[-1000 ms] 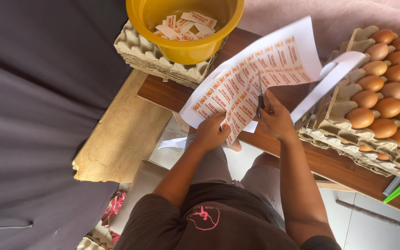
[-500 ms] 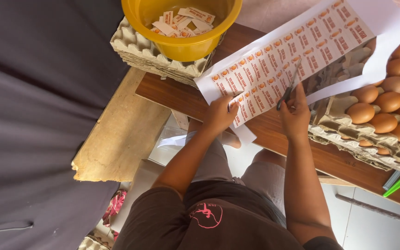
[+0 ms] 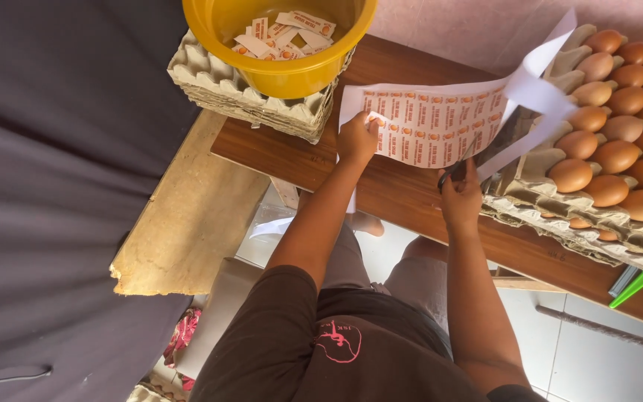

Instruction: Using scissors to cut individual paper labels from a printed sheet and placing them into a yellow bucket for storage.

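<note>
Head view, looking down past the person's knees: the left hand [image 3: 356,139] pinches the near corner of a printed label sheet [image 3: 429,123], holding it taut and flat above the wooden tabletop [image 3: 403,195] so the rows of small orange-and-white labels stay level. The right hand [image 3: 461,196] is closed around a pair of scissors [image 3: 459,164], blades set into the sheet's lower edge; the two hands sit well apart, one at each side of the sheet. A white trimmed strip [image 3: 537,97] curls away over the tray of brown eggs [image 3: 619,149] on the right. Behind the left hand, a yellow bowl [image 3: 284,67] holding cut labels [image 3: 280,33] rests on a stack of empty egg cartons [image 3: 251,100], close enough to drop pieces in.
</note>
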